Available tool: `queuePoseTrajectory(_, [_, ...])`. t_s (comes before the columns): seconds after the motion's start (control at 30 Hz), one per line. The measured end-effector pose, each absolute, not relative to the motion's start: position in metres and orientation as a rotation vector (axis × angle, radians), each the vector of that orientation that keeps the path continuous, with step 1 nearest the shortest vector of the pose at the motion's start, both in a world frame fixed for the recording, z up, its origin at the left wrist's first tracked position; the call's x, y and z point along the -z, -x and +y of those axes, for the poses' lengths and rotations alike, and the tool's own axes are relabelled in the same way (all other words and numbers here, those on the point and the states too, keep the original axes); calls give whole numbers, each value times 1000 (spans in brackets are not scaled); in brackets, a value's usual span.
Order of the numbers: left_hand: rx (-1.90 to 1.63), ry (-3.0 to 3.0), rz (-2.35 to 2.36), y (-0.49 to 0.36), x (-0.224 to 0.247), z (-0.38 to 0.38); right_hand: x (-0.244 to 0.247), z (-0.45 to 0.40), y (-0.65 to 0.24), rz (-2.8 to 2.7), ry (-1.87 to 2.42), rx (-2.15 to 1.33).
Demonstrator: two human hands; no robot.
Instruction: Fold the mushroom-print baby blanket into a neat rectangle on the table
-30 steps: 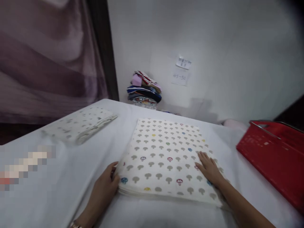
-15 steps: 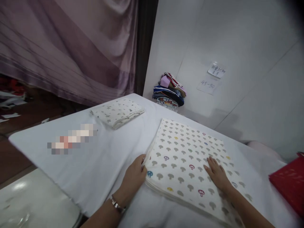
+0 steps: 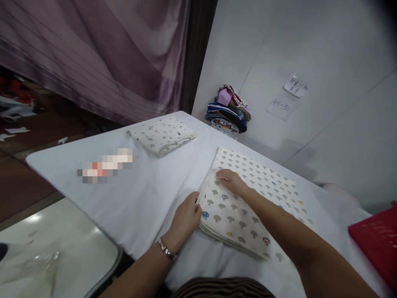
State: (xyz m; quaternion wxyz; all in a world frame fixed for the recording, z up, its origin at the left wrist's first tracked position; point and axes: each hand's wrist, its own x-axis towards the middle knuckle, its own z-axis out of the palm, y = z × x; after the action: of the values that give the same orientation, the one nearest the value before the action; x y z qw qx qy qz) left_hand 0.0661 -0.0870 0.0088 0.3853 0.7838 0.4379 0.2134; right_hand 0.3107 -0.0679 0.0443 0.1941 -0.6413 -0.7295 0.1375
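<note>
A folded white cloth (image 3: 248, 223) with grey mushrooms and a few coloured ones lies in layers on the table. My left hand (image 3: 188, 213), a silver bracelet on its wrist, is closed on the cloth's left edge, the thumb over the layers. On top, near that same edge, my right hand (image 3: 231, 181) presses into the upper layer. Its fingers are bent together and seem to pinch the fabric; the fingertips are partly hidden. My right forearm crosses over the cloth. A second folded cloth (image 3: 163, 134), with a small leaf-like print, rests farther back to the left.
The white-covered table (image 3: 149, 194) meets a pale wall with paper notes (image 3: 296, 85). A stack of folded clothes (image 3: 228, 109) stands beyond its far edge. A blurred-out patch (image 3: 107, 165) is at left, a red object (image 3: 375, 240) at right, and a glossy white surface (image 3: 83, 231) lower left.
My right hand has moved left across the cloth, from lying flat on its right half to bent fingers near the left edge. My left hand keeps its hold. The view has shifted slightly.
</note>
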Motion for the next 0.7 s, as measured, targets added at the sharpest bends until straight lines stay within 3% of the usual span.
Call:
queuePoseTrajectory(0.3, [-510,-2030,1112,-67,-9,-87,-43,-32,-294,-2584,1538,-312])
queuePoseTrajectory(0.7, [-507,-2007,1150,-67,-8,-88,-45,-32,-301,-2710,1600,-285])
